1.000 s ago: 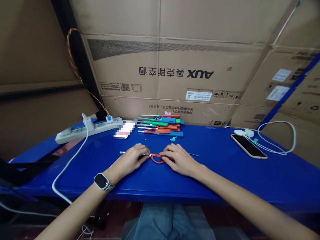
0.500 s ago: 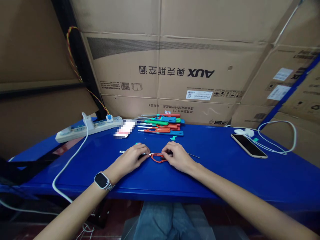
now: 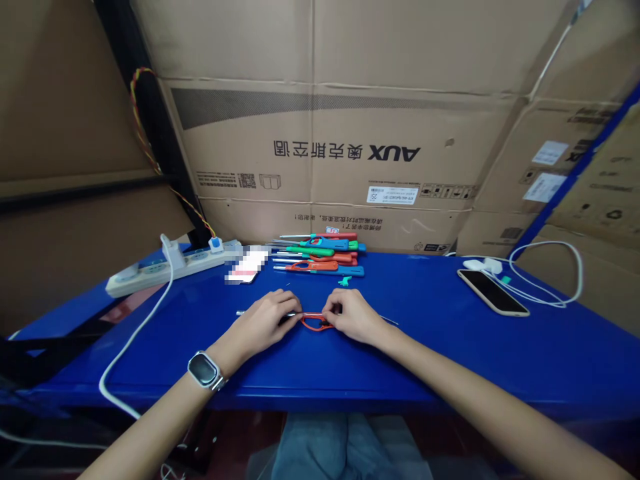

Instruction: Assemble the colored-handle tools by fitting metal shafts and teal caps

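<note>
An orange long-nosed lighter (image 3: 315, 327) with a ring-shaped trigger guard lies between my two hands just above the table. My left hand (image 3: 274, 317) pinches it at the nozzle end, and a silver metal tube (image 3: 241, 313) sticks out to the left beneath the fingers. My right hand (image 3: 350, 317) is closed on the orange body, with fingertips at the guard; most of the body is hidden under the palm. A thin metal rod (image 3: 390, 321) shows right of my right hand. Just beyond that hand lies a small teal plastic piece (image 3: 345, 281).
Several coloured long-nosed lighters (image 3: 320, 253) are piled at the back of the blue table (image 3: 430, 347). A power strip (image 3: 150, 275) with a white cable stands left, beside a blurred-out phone-shaped item (image 3: 247, 265). At right lie a phone (image 3: 493, 292) and white charging cables (image 3: 575, 267). Cardboard (image 3: 320, 113) walls the back.
The camera view has shifted slightly. Both hands keep their hold on the orange lighter, with only small finger movements.
</note>
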{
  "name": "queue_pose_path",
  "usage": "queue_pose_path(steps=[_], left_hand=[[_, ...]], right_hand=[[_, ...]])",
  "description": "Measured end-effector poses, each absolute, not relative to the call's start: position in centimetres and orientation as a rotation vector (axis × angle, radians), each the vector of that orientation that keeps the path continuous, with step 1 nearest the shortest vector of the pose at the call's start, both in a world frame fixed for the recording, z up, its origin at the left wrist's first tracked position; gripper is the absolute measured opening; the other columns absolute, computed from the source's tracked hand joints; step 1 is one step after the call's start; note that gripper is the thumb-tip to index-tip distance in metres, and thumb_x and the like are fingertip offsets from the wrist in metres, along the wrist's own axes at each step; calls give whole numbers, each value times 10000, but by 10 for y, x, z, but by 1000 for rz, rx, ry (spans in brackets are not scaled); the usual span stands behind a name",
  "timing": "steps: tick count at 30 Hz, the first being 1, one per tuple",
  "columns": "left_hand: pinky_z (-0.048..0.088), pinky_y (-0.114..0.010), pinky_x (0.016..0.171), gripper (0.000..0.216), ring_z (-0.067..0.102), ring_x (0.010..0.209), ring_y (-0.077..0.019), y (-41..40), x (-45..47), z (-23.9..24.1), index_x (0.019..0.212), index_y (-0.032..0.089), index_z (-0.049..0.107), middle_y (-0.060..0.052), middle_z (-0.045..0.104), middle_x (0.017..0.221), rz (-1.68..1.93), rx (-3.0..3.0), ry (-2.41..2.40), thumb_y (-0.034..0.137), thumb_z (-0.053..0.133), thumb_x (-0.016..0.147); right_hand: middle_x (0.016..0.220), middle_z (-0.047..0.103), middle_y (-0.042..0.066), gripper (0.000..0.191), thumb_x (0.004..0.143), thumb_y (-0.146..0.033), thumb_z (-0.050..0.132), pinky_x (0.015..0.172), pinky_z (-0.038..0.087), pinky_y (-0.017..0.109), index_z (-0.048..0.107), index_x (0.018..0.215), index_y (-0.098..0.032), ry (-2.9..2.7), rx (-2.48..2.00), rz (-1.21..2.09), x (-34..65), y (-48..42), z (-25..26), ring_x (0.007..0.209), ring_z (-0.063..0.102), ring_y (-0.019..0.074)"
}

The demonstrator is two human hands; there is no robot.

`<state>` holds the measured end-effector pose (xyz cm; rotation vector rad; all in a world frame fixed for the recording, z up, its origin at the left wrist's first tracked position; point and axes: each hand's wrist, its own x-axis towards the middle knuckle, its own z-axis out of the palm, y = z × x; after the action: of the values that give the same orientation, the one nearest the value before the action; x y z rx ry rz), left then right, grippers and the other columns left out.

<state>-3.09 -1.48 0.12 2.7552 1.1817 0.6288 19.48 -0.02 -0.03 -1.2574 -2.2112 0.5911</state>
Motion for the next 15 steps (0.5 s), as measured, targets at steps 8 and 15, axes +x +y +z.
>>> queue_pose_path(steps=[8,15], left_hand=[[440,-224,675,149,635,727,-146,19,-8,20,838,204,748,-13,713,826,264,2578,1102,117,627,831],[424,-265,704,204,614,752,-178,10,-7,23,761,201,714,-41,665,811,242,2808,1088,117,560,867]], right_hand=[[745,642,6,163,760,-54,609,594,367,223,711,709,-170,-2250,-1221,556,199,0,-2,629,540,103],[795,680,19,149,798,-93,630,708,399,262,725,739,-191,-2302,-1210,456,200,-1,0,757,573,150]])
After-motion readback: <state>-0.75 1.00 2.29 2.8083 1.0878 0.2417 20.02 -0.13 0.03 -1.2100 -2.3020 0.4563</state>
